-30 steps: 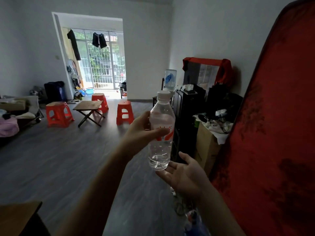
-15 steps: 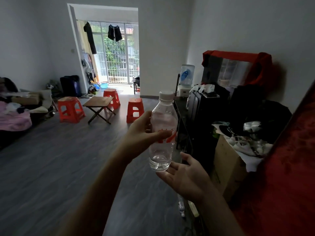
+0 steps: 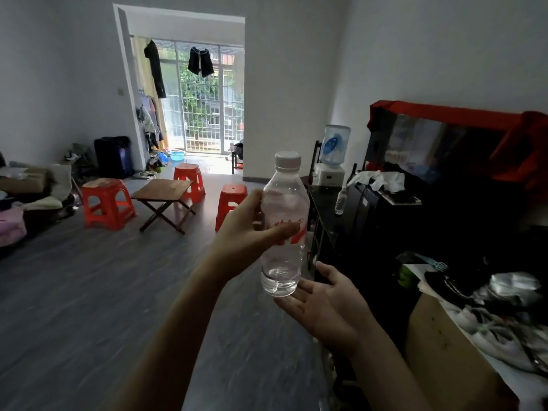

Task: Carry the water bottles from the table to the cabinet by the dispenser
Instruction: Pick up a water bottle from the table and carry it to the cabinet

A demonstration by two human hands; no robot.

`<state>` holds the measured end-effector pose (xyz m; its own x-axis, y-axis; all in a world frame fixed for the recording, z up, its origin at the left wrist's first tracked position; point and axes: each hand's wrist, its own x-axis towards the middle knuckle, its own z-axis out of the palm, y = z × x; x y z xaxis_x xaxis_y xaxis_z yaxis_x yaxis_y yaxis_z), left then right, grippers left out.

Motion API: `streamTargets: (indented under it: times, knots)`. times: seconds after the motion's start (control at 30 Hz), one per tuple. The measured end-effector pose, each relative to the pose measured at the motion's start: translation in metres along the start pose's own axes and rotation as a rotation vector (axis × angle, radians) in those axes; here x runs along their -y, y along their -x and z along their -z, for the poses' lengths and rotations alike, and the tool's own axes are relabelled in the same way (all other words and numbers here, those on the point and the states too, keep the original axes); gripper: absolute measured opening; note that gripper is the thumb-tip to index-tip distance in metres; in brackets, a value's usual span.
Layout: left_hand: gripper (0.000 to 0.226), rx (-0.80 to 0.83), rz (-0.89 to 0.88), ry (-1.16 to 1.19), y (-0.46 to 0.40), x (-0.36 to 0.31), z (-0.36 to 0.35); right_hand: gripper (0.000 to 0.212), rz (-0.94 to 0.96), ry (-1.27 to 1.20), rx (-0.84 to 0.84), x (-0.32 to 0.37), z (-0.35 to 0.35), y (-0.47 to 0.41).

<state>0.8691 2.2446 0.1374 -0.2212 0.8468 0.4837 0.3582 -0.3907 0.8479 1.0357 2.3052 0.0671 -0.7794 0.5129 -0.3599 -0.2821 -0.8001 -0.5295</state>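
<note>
My left hand (image 3: 246, 232) grips a clear water bottle (image 3: 283, 256) with a white cap and red label, held upright in front of me. My right hand (image 3: 329, 304) is spread open just under the bottle's base, palm up, fingertips at its bottom. Ahead on the right stands a low black cabinet (image 3: 323, 200) with a second small bottle (image 3: 341, 200) on its top. The water dispenser (image 3: 332, 155) with a blue jug stands at the cabinet's far end.
A cardboard box (image 3: 444, 351) with shoes and clutter sits at the right. A red-draped dark unit (image 3: 444, 137) stands behind the cabinet. Red stools (image 3: 106, 200) and a folding wooden table (image 3: 163, 191) stand mid-room on the grey floor (image 3: 89, 292). A balcony door lies beyond.
I have moved forward along the room; the red cloth at the right has slid out of view and the cabinet and dispenser are nearer. Both hands keep their hold and pose.
</note>
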Motion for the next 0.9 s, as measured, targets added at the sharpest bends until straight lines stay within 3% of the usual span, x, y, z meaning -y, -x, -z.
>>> streamTargets:
  times: [0.4, 0.9]
  knots:
    - [0.068, 0.097, 0.031, -0.027, -0.152, 0.123, 0.002, 0.064, -0.003, -0.052, -0.103, 0.097, 0.025, -0.153]
    - [0.055, 0.098, 0.015, -0.063, -0.42, 0.255, -0.022, 0.061, 0.003, -0.04, -0.074, 0.311, 0.061, -0.367]
